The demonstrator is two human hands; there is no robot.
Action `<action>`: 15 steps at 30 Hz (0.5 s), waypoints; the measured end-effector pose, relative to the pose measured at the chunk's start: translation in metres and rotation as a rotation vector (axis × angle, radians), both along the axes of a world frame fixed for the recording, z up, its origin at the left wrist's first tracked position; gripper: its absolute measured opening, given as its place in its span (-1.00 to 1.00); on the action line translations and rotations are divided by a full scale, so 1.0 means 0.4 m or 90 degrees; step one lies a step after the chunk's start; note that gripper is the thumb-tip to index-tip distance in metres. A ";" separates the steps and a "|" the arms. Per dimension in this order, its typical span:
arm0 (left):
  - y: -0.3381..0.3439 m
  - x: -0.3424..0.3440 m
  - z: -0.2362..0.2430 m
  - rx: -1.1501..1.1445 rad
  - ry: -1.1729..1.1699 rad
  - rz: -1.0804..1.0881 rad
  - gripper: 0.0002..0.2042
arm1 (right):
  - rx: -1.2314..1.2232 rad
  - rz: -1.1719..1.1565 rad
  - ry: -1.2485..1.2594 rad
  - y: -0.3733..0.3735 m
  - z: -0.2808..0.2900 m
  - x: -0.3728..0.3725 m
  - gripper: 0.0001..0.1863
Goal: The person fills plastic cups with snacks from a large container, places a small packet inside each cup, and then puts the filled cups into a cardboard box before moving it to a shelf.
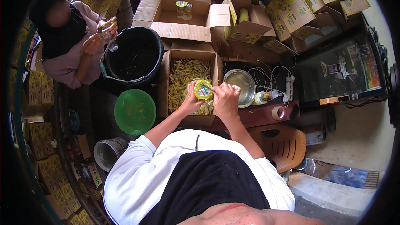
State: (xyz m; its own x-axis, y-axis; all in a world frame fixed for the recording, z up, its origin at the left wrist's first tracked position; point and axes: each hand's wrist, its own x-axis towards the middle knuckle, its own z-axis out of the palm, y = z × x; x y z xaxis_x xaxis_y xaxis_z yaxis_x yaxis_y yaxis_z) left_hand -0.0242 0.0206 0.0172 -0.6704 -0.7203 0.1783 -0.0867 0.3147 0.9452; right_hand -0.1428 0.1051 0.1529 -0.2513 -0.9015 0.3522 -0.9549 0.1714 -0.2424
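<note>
In my left hand (191,98) is a round plastic cup with a yellow-rimmed printed lid (203,90), its top facing up. My right hand (226,100) pinches a thin dark tool (207,87) whose tip rests at the lid; its exact kind is too small to make out. Both hands are over an open cardboard box (165,84) filled with many small yellow-green wrapped pieces (183,73). Just right of my right hand stands a shiny metal bowl (245,81), partly behind my fingers.
At the left a co-worker (83,37) holds a clear cup (111,41) beside a large black bucket (133,54). A green round lid (135,111) lies below it. Another open box (183,4) holds two cups. Tape (278,113), white cables (271,77) and a brown chair (281,146) are at right.
</note>
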 end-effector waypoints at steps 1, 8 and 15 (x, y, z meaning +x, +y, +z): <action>0.001 -0.003 -0.007 -0.007 -0.008 0.005 -0.33 | 0.008 0.000 0.000 -0.004 -0.018 0.001 -0.85; 0.003 -0.002 -0.005 -0.043 0.034 0.012 -0.25 | 0.031 0.009 0.012 -0.011 -0.024 0.014 -0.86; 0.009 -0.008 -0.025 -0.013 0.021 0.044 -0.24 | 0.036 0.008 0.017 -0.008 -0.004 0.016 -0.88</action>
